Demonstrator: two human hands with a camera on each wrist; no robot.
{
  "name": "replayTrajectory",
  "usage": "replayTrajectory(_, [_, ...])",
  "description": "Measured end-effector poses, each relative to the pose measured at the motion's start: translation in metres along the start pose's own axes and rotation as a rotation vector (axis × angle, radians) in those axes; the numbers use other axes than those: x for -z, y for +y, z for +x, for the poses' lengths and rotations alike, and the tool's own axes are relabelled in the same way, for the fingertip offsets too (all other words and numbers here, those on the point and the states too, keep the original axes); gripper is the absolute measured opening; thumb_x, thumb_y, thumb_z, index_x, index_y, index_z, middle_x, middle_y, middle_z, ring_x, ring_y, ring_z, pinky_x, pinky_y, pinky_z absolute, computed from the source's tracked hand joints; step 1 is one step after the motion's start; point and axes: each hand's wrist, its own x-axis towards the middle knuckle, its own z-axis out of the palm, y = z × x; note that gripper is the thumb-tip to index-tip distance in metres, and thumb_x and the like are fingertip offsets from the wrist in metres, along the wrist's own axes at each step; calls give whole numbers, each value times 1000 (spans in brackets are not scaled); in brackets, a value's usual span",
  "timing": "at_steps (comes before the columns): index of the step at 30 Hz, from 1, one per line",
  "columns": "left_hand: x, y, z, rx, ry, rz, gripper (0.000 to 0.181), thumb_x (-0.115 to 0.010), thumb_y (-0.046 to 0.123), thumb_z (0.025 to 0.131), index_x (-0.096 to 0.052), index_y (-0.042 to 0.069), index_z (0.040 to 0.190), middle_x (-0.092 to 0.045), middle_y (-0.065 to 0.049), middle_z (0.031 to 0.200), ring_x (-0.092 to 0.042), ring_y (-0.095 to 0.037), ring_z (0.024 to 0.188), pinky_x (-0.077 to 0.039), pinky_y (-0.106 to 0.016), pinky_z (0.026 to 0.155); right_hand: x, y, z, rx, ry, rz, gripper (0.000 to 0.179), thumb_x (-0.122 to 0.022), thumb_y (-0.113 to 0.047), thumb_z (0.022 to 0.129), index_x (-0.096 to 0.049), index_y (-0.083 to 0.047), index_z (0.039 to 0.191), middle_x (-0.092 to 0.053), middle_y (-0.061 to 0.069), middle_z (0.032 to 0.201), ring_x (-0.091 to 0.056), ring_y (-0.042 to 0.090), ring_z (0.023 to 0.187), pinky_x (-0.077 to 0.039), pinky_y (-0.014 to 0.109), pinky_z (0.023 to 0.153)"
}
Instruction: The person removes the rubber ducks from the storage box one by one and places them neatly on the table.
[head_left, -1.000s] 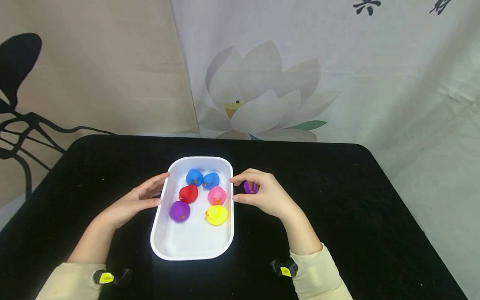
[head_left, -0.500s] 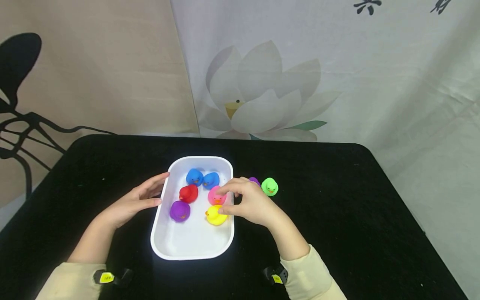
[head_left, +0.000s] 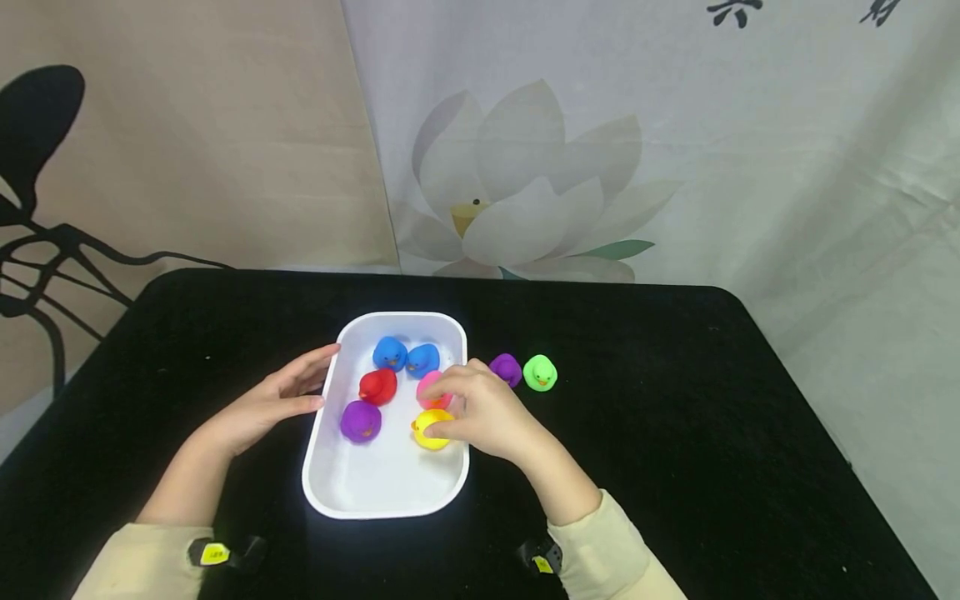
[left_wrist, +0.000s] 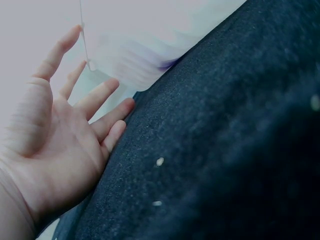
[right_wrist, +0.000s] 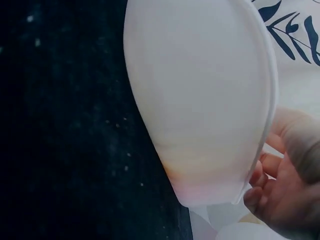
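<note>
A white tray point(head_left: 386, 492) holds several rubber ducks: two blue ducks point(head_left: 390, 354), a red duck point(head_left: 377, 387), a purple duck point(head_left: 361, 422), a pink duck point(head_left: 429, 384) and a yellow duck point(head_left: 422, 432). My left hand point(head_left: 273, 400) rests spread fingers at the tray's left side; the left wrist view shows its open palm. Over the tray's right rim reaches my right hand point(head_left: 487, 412), thumb overlapping the yellow duck and fingers overlapping the pink duck, with a gap between thumb and fingers. In the right wrist view the tray wall hides the ducks and the fingertips.
Right of the tray, another purple duck point(head_left: 506, 369) and a green duck point(head_left: 540, 373) sit side by side on the black table point(head_left: 675, 433). Behind the table hangs a white cloth point(head_left: 750, 167) with a lotus print. A black chair point(head_left: 56, 242) stands at the far left.
My right hand has moved left and slightly down from the tray's right edge to over the pink and yellow ducks, uncovering the green and outside purple ducks. The left hand stays put.
</note>
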Motion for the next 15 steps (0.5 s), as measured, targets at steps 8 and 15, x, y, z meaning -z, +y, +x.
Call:
replayTrajectory(8, [1, -1, 1, 0, -3, -6, 70, -62, 15, 90, -27, 16, 150, -29, -11, 150, -31, -44, 131, -45, -57, 91, -8, -4, 4, 23, 22, -252, 37, -85, -28, 72, -74, -17, 106, -68, -7, 102, -46, 10, 89, -45, 17, 68])
replayTrajectory(15, [0, 0, 1, 12, 0, -10, 69, -61, 16, 90, -27, 15, 150, -28, -12, 150, -30, -45, 131, -43, -59, 91, -11, -6, 5, -32, -20, -269, 36, -85, -28, 71, -75, -19, 104, -68, -9, 99, -46, 10, 90, -45, 17, 67])
